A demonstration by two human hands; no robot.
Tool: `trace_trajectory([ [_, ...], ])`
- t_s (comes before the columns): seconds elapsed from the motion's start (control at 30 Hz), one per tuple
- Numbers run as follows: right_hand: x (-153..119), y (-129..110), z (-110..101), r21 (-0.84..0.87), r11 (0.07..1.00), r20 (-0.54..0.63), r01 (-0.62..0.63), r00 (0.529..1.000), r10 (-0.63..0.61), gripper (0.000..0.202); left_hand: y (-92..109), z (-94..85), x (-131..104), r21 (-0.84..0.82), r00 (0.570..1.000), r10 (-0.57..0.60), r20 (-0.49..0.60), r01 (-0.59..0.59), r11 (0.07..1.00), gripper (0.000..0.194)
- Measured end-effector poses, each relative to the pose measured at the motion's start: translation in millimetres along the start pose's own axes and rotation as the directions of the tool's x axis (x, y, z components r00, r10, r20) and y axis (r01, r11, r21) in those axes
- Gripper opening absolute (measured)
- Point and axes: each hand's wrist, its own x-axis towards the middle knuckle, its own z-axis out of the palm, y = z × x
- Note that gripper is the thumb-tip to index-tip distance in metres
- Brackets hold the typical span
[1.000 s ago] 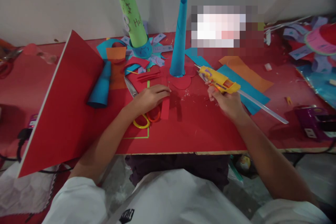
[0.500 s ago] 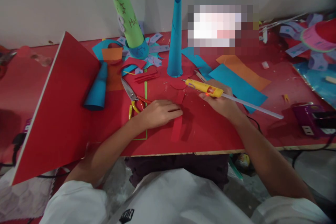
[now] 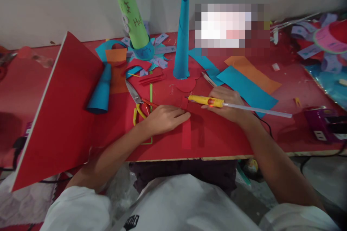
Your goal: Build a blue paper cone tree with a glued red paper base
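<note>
My right hand (image 3: 226,103) grips a yellow hot glue gun (image 3: 204,100), with a long clear glue stick (image 3: 257,109) sticking out of its back. The gun's nozzle points left, close to the upper end of a narrow red paper strip (image 3: 186,135). My left hand (image 3: 169,119) has its fingers closed on that strip, which hangs down toward me over the red tabletop. Just beyond, a tall blue paper cone (image 3: 181,43) stands upright on a red paper piece with rounded lobes (image 3: 187,85). Scissors with red and yellow handles (image 3: 138,103) lie left of my left hand.
A red board (image 3: 62,108) leans up at left beside a smaller blue cone (image 3: 100,92). Behind stands a green paper tube (image 3: 131,18) with writing. Blue paper (image 3: 246,86) and orange paper (image 3: 255,74) lie at right, near a purple power socket box (image 3: 321,124).
The glue gun has come down and slightly left, its nozzle now by the strip's upper end. My left hand has shifted a little right, and the strip's lower end has swung right.
</note>
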Motion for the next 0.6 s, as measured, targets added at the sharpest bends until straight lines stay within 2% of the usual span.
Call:
trace_trajectory([
  [0.43,-1.3,1.0,0.6,-0.074,0.997,0.045,-0.009,0.999,0.012,0.051,0.0,1.0,-1.4,-0.001,0.999,-0.013,0.046,0.013,1.000,0.028],
  [0.6,-0.6,-1.0,0.4,-0.077,0.997,0.046,0.005,0.999,-0.001,0.053,-0.1,0.2,3.0,-0.058,0.998,-0.059,0.000,0.059,0.997,0.019],
])
